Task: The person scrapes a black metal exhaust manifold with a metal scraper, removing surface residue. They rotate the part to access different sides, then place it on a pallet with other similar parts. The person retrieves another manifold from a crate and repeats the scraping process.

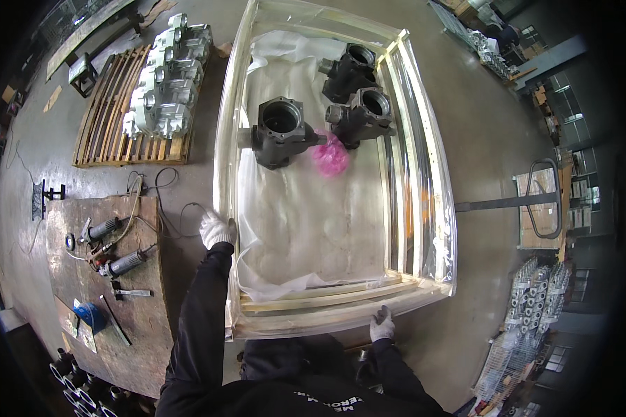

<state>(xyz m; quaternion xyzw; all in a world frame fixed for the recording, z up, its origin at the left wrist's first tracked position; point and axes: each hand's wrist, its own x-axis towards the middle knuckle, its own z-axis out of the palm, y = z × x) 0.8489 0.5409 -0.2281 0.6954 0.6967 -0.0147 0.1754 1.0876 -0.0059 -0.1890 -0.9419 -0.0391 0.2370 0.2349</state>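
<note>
A long wooden crate [310, 311] wrapped in clear film stands in front of me, lined with whitish sheeting. My left hand [218, 229], in a white glove, is against the crate's left side with its fingers apart. At the near side, my gloved right hand [382, 325] has its fingers bent over the crate's edge. Inside, toward the far end, sit dark metal castings: one with a wide round opening [278, 132] at the left, another [363, 115] at the right and a third [351, 75] behind it. Crumpled pink plastic film [330, 157] lies among them.
At left, a worn workbench [142, 278] carries power grinders [126, 264], a hammer [133, 292] and a blue roll [90, 317]. Silvery castings [163, 90] sit on a slatted pallet [104, 118] beyond. A pallet-jack handle [544, 199] sticks out at right. Cables [181, 222] trail over the floor.
</note>
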